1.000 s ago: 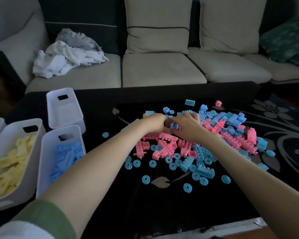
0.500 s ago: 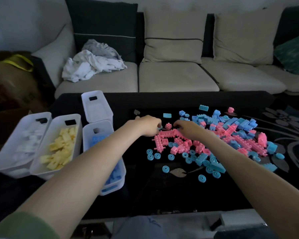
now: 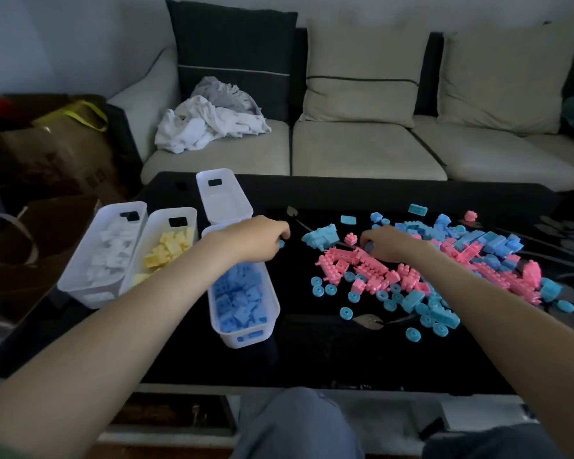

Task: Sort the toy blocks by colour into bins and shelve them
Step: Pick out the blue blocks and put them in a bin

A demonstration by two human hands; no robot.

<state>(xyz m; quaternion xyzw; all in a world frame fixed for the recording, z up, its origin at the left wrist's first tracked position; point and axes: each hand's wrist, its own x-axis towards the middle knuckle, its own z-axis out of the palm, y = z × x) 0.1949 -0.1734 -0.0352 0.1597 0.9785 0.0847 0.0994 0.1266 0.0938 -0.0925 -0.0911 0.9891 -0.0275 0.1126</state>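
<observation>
The left hand hangs over the far end of the blue-block bin, fingers curled around a small blue piece. Well apart from it, the right hand rests on the mixed pile of pink blocks and blue blocks on the black table, its fingertips pinching a blue block. 4 white bins stand at the left: the white-block bin, the yellow-block bin, the blue-block bin, and a 4th bin behind it.
</observation>
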